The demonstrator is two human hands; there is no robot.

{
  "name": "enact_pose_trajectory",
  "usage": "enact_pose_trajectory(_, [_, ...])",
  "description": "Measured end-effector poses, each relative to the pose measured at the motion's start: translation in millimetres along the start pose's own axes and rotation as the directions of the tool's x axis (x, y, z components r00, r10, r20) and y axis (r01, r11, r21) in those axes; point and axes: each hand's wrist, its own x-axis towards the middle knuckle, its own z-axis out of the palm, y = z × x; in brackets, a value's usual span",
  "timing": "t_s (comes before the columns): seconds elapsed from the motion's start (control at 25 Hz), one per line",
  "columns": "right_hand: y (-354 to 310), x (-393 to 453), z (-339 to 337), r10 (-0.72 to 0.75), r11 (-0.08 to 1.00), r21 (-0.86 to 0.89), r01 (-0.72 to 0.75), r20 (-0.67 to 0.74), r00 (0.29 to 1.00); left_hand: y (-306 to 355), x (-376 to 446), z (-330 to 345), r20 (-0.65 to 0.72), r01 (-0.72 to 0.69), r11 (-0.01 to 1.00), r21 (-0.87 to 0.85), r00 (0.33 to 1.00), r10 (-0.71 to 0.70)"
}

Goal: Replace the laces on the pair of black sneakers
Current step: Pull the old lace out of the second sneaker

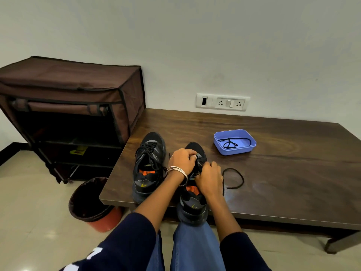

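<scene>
Midway: one sneaker laced, the other in hand

Roughly half done, by the look of things. Left sneaker (148, 165) standing laced on the table (293, 173), just beside its mate. Right sneaker (193, 192) at the table's front edge, heel overhanging, worked on by both hands. Left hand (182, 160) curled over the eyelet area, fingers pinching what seems to be lace. Right hand (210, 179) likewise curled on the lace near the tongue. Loose lace (234, 178) trailing on the wood to the right, seemingly running into that shoe. Another lace (231, 143) coiled in the blue tray (252, 147) further back. Still to finish, probably: threading and tying the right shoe.
</scene>
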Motion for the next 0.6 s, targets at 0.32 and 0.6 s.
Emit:
enact_pose_trajectory(0.32, [6, 4, 12, -0.021, 0.991, 0.126, 0.034, -0.100, 0.995, 22, 14, 21, 0.059, -0.117, 0.820, 0.561, 0.993, 0.102])
enact_pose_trajectory(0.6, [4, 2, 12, 0.002, 0.994, 0.111, 0.007, -0.084, 0.996, -8, 28, 24, -0.199, 0.266, 0.955, 0.132, 0.951, -0.238])
